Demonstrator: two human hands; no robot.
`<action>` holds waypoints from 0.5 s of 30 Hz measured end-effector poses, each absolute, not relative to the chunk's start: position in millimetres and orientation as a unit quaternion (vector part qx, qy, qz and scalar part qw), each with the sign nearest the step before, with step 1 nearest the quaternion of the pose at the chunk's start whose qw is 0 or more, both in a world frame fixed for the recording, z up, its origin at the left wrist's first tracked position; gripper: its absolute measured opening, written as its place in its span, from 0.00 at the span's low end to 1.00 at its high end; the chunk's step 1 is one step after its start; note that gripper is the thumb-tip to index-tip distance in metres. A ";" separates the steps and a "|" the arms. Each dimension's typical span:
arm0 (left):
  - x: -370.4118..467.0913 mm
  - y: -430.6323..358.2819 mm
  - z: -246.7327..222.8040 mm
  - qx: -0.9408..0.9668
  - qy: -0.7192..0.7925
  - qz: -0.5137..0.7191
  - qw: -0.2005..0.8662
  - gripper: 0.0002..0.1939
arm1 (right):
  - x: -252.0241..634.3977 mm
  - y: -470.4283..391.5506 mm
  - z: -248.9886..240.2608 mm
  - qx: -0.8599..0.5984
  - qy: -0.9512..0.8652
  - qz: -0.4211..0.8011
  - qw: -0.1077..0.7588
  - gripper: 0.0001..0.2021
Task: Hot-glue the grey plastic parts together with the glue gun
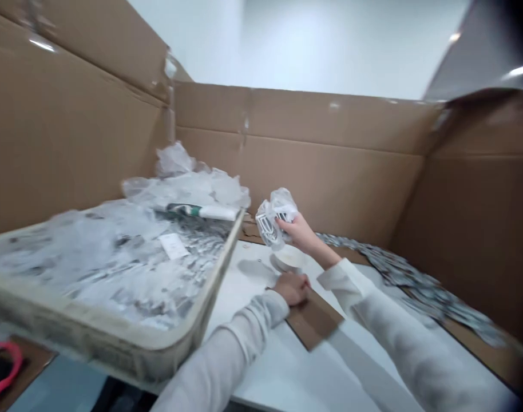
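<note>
My right hand (302, 232) is raised over the white table and closed on clear plastic bags (270, 226) with dark printed shapes showing through. Below it, my left hand (292, 288) rests with curled fingers at the upper end of a brown cardboard piece (315, 320); whatever those fingers grip is hidden. A round whitish dish or roll (288, 258) lies just beyond my left hand, under the bags.
At left, a large pale tray (158, 341) holds many plastic bags, a white label and a green-and-white roll. Cardboard walls (321, 177) surround the table (261, 380). Overlapping packets (399, 269) line the right edge. Something pink (15, 366) is at lower left.
</note>
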State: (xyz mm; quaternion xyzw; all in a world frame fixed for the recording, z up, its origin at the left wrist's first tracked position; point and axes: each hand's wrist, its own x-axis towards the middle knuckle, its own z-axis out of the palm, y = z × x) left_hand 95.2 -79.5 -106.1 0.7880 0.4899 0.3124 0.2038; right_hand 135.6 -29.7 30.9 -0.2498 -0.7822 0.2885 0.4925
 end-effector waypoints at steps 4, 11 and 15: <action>104.7 -73.1 -108.5 0.810 0.484 0.278 0.181 0.10 | 235.1 -14.6 -11.8 -0.374 -0.721 0.164 0.560 0.19; 91.5 -68.2 -104.1 0.844 0.448 0.253 0.149 0.12 | 273.2 -64.3 -81.9 -0.385 -0.770 0.111 0.495 0.19; 86.8 -65.0 -103.9 0.854 0.431 0.241 0.162 0.12 | 266.6 -46.6 -77.9 -0.360 -0.813 0.108 0.446 0.23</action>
